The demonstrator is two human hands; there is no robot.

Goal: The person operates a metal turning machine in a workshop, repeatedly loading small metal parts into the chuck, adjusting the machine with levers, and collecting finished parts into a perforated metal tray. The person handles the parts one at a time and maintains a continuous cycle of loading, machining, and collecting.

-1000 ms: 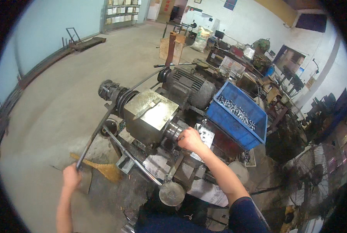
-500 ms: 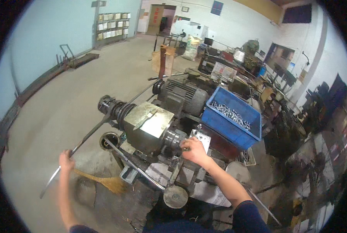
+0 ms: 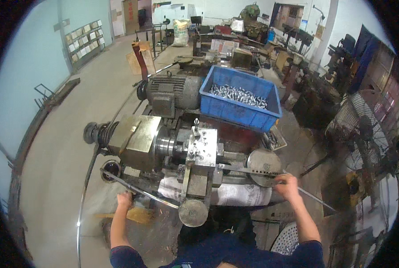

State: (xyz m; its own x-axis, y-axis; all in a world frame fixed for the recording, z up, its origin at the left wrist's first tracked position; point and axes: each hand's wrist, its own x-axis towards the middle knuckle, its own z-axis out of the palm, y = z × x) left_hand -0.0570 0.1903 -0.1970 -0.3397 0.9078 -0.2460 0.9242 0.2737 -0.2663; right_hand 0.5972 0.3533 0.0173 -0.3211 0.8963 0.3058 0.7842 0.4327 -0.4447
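Note:
My right hand [image 3: 288, 185] is closed on the end of a flat metal bar [image 3: 253, 170] with a row of holes, lying across a round metal disc [image 3: 267, 156]. To the left, my left hand [image 3: 124, 199] is just below a shiny lever rod [image 3: 152, 196]; its fingers are too small and blurred to read, and contact is unclear. Between my hands stands a lathe-like machine with a metal headstock [image 3: 134, 134], a round chuck [image 3: 165, 145] and a bright drilled block [image 3: 204, 147]. A long curved rod [image 3: 81, 210] hangs from the machine's left side, with no hand on it.
Behind the machine, a blue crate [image 3: 242, 114] holds many small shiny metal parts, beside a grey motor [image 3: 175, 94]. A broom [image 3: 139, 215] lies low at left. A large fan [image 3: 358, 120] and a thin rod [image 3: 318, 199] stand at right. A perforated basket [image 3: 286, 239] sits below.
My left hand has let go of the long curved rod and moved right toward the lever. My right hand has left the chuck area and moved right to the flat bar. The view has turned.

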